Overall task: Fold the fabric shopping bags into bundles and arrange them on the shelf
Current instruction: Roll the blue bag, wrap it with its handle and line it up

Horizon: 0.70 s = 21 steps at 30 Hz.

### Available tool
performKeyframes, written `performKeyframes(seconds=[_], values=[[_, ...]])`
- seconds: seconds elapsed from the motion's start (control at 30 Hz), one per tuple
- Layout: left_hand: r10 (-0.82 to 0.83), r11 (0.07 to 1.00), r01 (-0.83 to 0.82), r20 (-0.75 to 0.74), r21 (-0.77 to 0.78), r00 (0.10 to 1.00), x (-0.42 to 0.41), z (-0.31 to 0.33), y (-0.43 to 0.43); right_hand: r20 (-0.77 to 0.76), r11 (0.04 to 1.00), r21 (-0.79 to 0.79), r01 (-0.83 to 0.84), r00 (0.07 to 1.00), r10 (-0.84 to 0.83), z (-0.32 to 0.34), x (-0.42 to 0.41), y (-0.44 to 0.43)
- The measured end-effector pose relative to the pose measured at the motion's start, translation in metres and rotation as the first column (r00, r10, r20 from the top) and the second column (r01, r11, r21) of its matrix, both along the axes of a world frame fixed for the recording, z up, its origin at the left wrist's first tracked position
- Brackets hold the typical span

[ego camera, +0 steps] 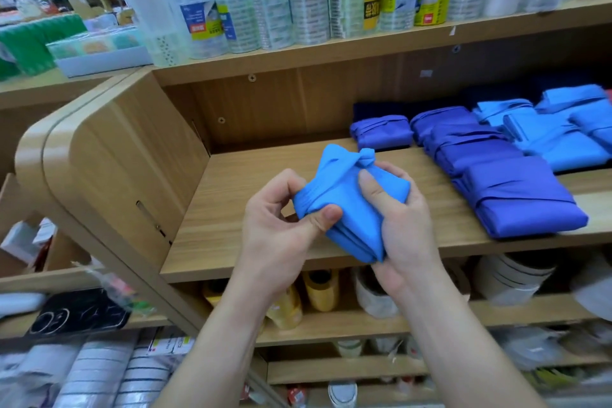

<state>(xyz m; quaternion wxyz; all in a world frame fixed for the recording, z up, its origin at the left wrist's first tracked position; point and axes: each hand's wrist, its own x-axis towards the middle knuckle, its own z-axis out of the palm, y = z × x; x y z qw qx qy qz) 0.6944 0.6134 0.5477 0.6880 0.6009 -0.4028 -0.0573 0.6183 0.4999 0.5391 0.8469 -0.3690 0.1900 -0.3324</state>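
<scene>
Both hands hold a light-blue fabric bag bundle (pixel 351 202) in the air just above the front of the wooden middle shelf (pixel 231 209). The left hand (pixel 281 222) pinches the bundle's left end, thumb pressed on top and fingers curled beneath. The right hand (pixel 400 222) wraps its right side, thumb lying across the top face and fingers curled behind. The bag is already folded into a compact packet, with a strap wound round it and gathered into a knot (pixel 366 156) at the far end, so this bundle looks finished or very nearly so; what seems left for it is a last tightening and setting it down. On the right part of the same shelf lie finished bundles: a row of violet-blue bundles (pixel 516 189) running from back to front, and beyond them, toward the right edge, a group of light-blue bundles (pixel 556 132). The left part of the shelf board is bare wood, which looks like the place for the bundle in hand. Whether more unfolded bags wait is not visible, so the remaining count cannot be judged.
</scene>
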Motion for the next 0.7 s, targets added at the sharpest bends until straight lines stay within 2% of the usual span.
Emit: performKeyframes(seconds=[0.03, 0.1, 0.17, 0.3, 0.4, 0.47, 0.63, 0.7], values=[[0.012, 1.000, -0.013, 0.026, 0.019, 1.000, 0.003, 0.001, 0.001, 0.007, 0.997, -0.017, -0.081, 0.997, 0.081, -0.002, -0.003, 0.001], [0.040, 0.998, -0.044, 0.076, 0.054, 0.996, 0.006, 0.003, 0.002, -0.074, 0.965, -0.062, -0.255, 0.965, 0.250, 0.000, -0.009, 0.003], [0.094, 0.993, -0.099, 0.090, 0.058, 0.992, 0.004, 0.001, -0.001, -0.074, 0.957, -0.058, -0.285, 0.957, 0.280, 0.002, -0.008, 0.004], [0.281, 0.959, -0.279, 0.036, -0.040, 0.959, -0.010, -0.008, -0.017, 0.014, 1.000, 0.022, 0.009, 1.000, -0.010, 0.010, 0.004, 0.009], [0.279, 0.958, -0.277, 0.016, -0.069, 0.960, -0.014, -0.013, -0.021, 0.024, 0.982, 0.027, 0.190, 0.981, -0.190, 0.014, 0.009, 0.010], [0.256, 0.963, -0.256, -0.010, -0.082, 0.967, -0.011, -0.018, -0.022, 0.022, 0.969, 0.057, 0.240, 0.970, -0.241, 0.017, 0.011, 0.011], [0.185, 0.975, -0.202, -0.169, -0.094, 0.968, -0.010, -0.021, -0.025, 0.012, 0.961, 0.137, 0.239, 0.970, -0.243, 0.019, 0.014, 0.009], [0.212, 0.975, -0.220, -0.147, -0.044, 0.966, -0.010, -0.024, -0.025, 0.011, 0.950, 0.149, 0.275, 0.960, -0.280, 0.016, 0.017, 0.009]])
